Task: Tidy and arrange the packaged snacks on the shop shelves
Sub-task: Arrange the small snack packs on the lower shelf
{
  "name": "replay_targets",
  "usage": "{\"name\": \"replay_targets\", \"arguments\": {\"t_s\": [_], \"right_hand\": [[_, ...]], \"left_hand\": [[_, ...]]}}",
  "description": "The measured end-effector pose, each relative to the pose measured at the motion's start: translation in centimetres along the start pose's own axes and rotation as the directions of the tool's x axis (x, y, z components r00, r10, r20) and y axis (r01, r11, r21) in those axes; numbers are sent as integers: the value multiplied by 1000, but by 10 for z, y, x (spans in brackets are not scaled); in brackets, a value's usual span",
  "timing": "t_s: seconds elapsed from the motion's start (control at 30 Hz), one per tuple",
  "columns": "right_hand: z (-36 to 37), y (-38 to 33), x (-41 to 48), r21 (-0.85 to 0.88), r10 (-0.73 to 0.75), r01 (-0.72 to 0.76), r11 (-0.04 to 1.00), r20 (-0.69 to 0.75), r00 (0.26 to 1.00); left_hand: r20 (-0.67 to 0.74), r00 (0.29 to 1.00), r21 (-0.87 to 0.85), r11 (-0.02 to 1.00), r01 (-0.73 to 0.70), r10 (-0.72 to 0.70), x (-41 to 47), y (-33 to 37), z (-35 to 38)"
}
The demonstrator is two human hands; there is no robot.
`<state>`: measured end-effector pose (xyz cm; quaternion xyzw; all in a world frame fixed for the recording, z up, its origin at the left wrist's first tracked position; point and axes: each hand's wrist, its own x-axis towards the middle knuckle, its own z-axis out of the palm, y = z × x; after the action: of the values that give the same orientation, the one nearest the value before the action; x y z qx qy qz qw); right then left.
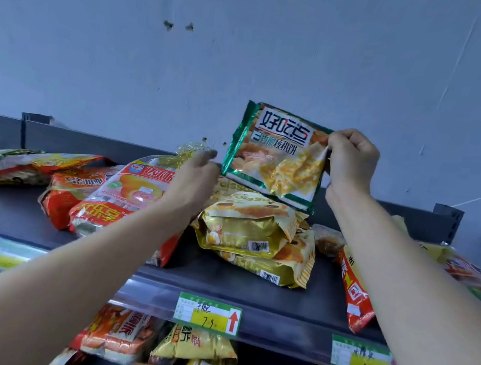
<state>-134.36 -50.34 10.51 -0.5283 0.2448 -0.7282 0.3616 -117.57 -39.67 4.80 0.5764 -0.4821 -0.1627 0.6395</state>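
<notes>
Packet with green edges (275, 156) stands tilted upright on the stack of gold croissant bags (245, 228) in the middle of our top shelf (3, 207), towards the far wall; our right hand (350, 162) pinches its upper right corner between curled fingers and thumb; our left hand (194, 176) reaches just beside its lower left edge, fingers loosely stretched and holding nothing; red-and-white bags (122, 198) lie to the left under that forearm; a green-and-yellow price tag (208, 313) sits on the near shelf edge below.
</notes>
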Motion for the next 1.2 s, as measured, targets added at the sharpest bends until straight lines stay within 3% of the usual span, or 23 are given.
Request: {"name": "replay_targets", "arguments": {"t_s": [0.13, 0.3, 0.43, 0.73, 0.93, 1.2], "right_hand": [[9, -8, -35, -34, 95, -91, 995, 138, 986], [24, -16, -93, -21, 170, -171, 985, 272, 947], [32, -18, -138, -24, 247, -252, 967, 311, 918], [19, -16, -233, -226, 332, -271, 936, 298, 895], [-4, -1, -273, -410, 407, -260, 874, 325, 854], [-35, 45, -299, -519, 516, -313, 796, 312, 798]], "left_hand": [[-27, 1000, -186, 983, 10, -15, -15, 12, -26], [20, 1000, -248, 969, 2, 4, -46, 4, -61], [34, 996, -289, 953, 90, -84, -79, -11, -91], [127, 976, -157, 968, 196, -177, -148, -52, -135], [246, 923, -68, 945, 320, -295, -180, -83, -145], [232, 859, 1, 883, 469, -456, -199, -131, -129]]}}
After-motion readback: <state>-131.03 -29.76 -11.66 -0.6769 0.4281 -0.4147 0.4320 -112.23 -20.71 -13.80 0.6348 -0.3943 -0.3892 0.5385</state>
